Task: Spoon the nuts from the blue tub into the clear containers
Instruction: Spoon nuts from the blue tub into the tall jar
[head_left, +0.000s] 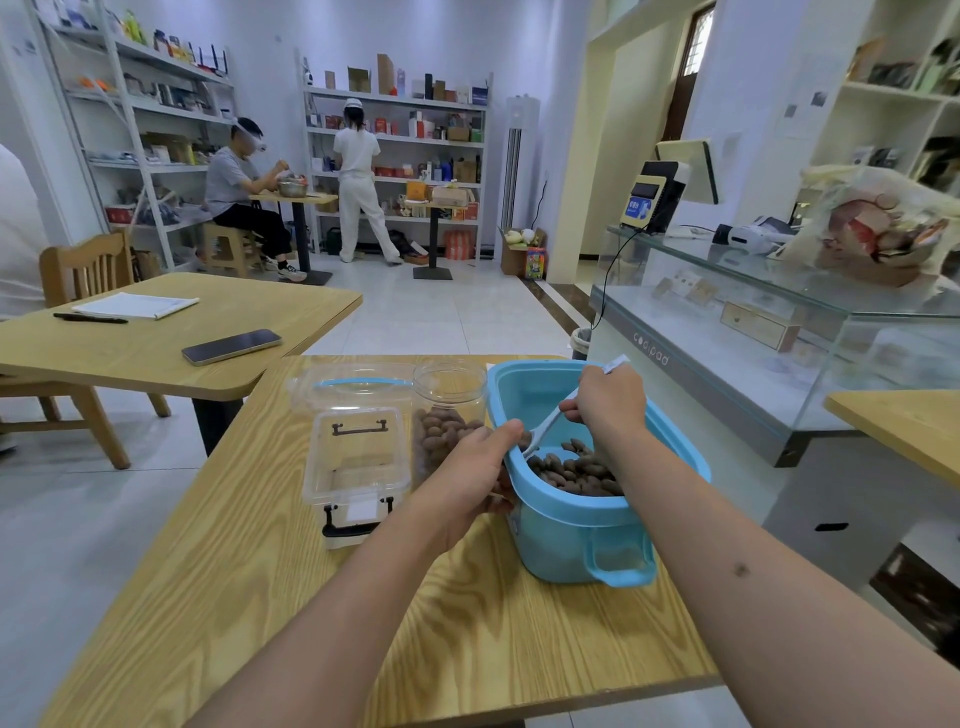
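Note:
A blue tub (566, 540) stands on the wooden table (291, 613), with brown nuts (576, 473) heaped at its near end. My left hand (470, 478) grips the tub's left rim, thumb over the edge. Above the tub, my right hand (608, 402) holds a white spoon (545, 428) by its handle; the bowl dips down among the nuts. Left of the tub stands a round clear jar (449, 415), partly filled with nuts. Further left is a clear rectangular box (356, 462) with black latches, its lid hinged open behind it, and I see no nuts inside.
A second wooden table (156, 358) to the left carries a phone (231, 345), a pen and papers, with a wooden chair behind. A glass display counter (779, 343) runs along the right. Two people are at tables by shelves in the far background.

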